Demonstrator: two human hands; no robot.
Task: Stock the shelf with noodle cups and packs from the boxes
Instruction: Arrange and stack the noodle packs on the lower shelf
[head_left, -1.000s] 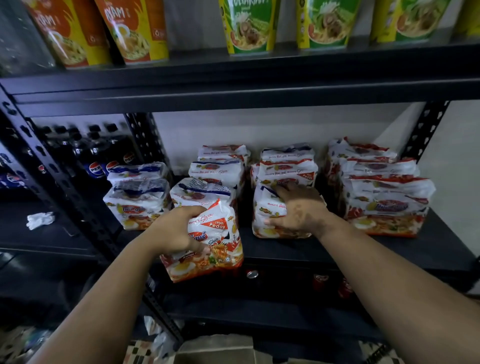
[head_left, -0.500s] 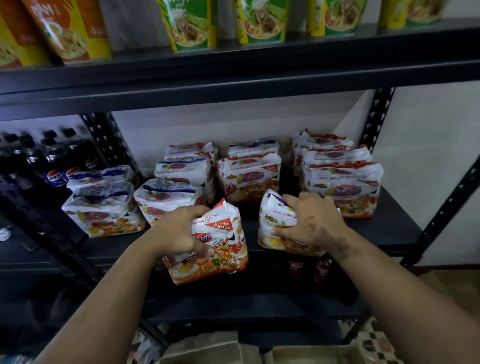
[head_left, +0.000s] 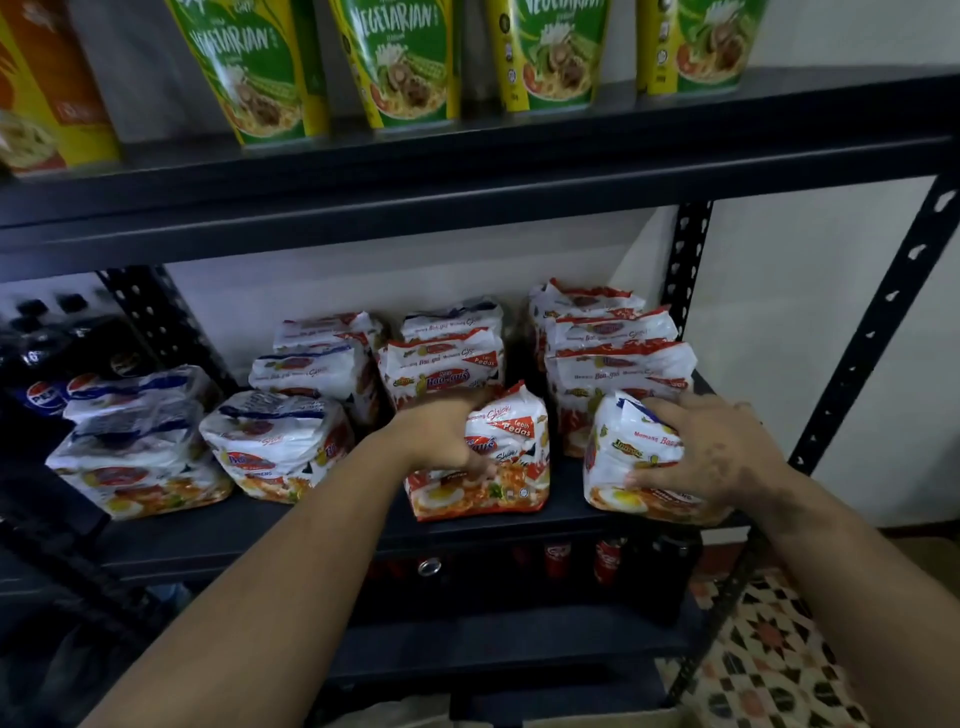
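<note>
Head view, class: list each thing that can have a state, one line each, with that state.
Left hand: grips the red noodle pack.
Red noodle pack: upright on the middle shelf.
Right hand: fingers curled round the blue noodle pack.
Blue noodle pack: upright at the shelf edge.

Dark plastic cola bottles with round red, white and blue logos (head_left: 49, 384) stand at far left, beside the rack. Small bottles with red labels (head_left: 607, 560) line the lower tier, a silver can top (head_left: 430, 567) beside them. Patterned floor tiles (head_left: 774, 670) at lower right. White wall (head_left: 779, 291) behind.
</note>
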